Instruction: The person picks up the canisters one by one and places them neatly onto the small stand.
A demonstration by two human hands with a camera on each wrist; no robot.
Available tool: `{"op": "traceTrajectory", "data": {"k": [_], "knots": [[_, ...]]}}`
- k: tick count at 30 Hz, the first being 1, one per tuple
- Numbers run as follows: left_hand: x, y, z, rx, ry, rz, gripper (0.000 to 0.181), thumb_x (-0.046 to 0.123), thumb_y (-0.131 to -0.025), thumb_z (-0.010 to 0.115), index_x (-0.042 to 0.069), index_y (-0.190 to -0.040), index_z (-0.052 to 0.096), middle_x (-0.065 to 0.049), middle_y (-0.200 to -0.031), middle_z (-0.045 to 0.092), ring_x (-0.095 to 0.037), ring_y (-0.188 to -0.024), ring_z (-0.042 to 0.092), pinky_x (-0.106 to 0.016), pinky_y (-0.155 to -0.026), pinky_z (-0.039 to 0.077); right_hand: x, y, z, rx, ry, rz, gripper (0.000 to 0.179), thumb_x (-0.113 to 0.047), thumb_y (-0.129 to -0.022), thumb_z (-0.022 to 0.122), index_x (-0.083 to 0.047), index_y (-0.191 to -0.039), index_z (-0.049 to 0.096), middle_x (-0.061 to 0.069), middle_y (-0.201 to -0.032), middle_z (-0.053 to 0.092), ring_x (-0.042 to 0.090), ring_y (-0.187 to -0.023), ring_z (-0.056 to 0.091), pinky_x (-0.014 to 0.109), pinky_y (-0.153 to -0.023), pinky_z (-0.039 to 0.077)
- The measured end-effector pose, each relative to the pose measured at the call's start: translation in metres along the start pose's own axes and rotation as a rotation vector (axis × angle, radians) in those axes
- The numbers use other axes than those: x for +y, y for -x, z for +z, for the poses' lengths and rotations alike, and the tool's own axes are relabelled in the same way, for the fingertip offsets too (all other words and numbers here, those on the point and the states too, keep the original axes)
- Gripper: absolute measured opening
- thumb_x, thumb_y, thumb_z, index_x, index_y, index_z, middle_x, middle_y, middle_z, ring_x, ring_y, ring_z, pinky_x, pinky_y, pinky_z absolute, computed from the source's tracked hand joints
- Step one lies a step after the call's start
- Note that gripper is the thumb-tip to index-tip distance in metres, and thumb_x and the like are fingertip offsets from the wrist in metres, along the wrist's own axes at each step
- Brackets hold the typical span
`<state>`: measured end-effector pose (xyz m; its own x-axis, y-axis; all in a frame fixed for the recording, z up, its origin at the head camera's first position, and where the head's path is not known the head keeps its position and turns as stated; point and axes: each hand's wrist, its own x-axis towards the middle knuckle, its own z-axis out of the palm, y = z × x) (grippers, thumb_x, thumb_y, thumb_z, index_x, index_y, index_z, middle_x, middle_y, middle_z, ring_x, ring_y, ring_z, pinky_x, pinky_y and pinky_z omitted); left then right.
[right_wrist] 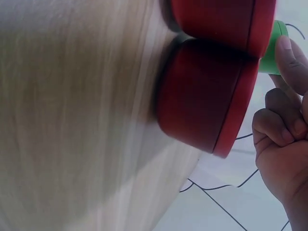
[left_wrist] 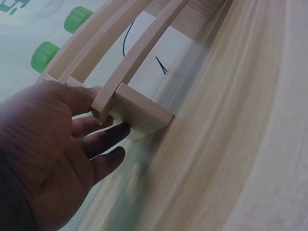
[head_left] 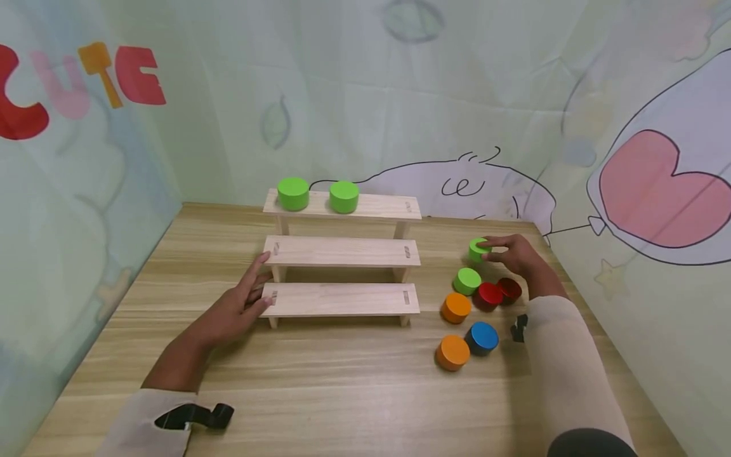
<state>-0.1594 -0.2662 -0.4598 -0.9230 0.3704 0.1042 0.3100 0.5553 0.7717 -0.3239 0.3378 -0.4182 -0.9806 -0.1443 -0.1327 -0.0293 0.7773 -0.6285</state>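
Left hand (head_left: 231, 311) grips the left end of a three-tier wooden stand (head_left: 342, 252), thumb on its lowest shelf; right hand (head_left: 516, 257), well to the stand's right, pinches a green cylinder (head_left: 474, 252) between thumb and forefinger. Two more green cylinders (head_left: 294, 194) sit on the stand's top shelf. Under the stand spreads a pale wood-grain table (head_left: 342, 393); to the stand's right it bears another green cylinder (head_left: 467, 281), two red ones (head_left: 488, 296), two orange (head_left: 453, 353) and a blue (head_left: 482, 338). Behind the stand rises a creased, pale green printed backdrop (head_left: 342, 114) with a line-drawn figure (head_left: 422, 181). CUTE lettering (head_left: 139, 75) marks the wall left of the stand, a balloon with a pink heart (head_left: 665, 190) the wall to its right.
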Motion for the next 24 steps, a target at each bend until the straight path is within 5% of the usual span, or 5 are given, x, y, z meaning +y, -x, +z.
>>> {"op": "traceTrajectory", "data": {"k": [24], "knots": [[-0.002, -0.001, 0.0, -0.002, 0.016, 0.005, 0.09, 0.015, -0.116, 0.054, 0.027, -0.177, -0.011, -0.039, -0.171, 0.033, -0.054, -0.151, 0.05, -0.067, -0.115, 0.048, -0.015, -0.002, 0.004, 0.175, -0.031, -0.093, 0.045, -0.028, -0.105, 0.075, -0.008, -0.145, 0.072, 0.021, -0.164, 0.056, 0.048, -0.156, 0.047, 0.066, -0.122, 0.046]]}}
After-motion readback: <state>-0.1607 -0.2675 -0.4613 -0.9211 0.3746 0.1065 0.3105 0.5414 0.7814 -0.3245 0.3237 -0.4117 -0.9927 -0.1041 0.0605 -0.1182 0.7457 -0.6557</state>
